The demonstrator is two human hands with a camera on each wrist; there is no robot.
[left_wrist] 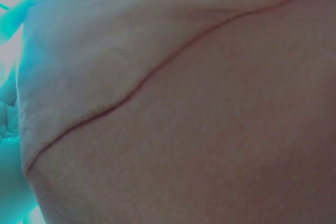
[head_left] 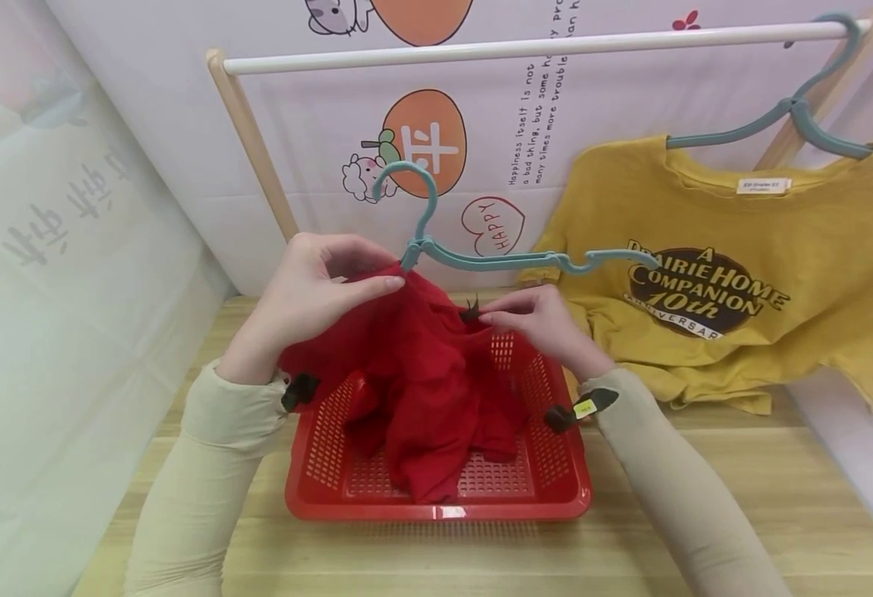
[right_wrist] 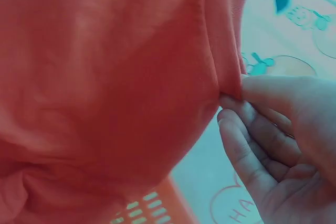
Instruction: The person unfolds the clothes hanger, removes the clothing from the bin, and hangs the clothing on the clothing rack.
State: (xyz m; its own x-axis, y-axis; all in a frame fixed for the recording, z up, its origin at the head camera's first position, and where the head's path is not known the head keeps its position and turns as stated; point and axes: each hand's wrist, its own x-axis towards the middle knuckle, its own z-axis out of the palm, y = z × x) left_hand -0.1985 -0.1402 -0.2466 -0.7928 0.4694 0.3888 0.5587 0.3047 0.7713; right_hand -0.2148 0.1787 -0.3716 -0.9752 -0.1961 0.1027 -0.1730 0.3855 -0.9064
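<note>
A red shirt (head_left: 436,373) hangs in folds from a teal hanger (head_left: 496,262) down into the red basket (head_left: 439,510). My left hand (head_left: 305,290) holds the shirt by the hanger's neck, its thumb in front of the cloth. The hanger's left arm is hidden under the fabric, while its right arm is bare. My right hand (head_left: 536,323) pinches the shirt's edge below that bare arm. In the right wrist view, thumb and fingertips grip a folded band of the red cloth (right_wrist: 142,77). Close, blurred fabric (left_wrist: 184,119) fills most of the left wrist view.
Behind the basket stands a rack with a white rail (head_left: 436,55) and wooden posts. A yellow T-shirt (head_left: 600,207) hangs at its right end on another teal hanger (head_left: 738,133). Printed white sheeting (head_left: 302,124) covers the back and sides. The basket stands on a wooden tabletop (head_left: 376,564).
</note>
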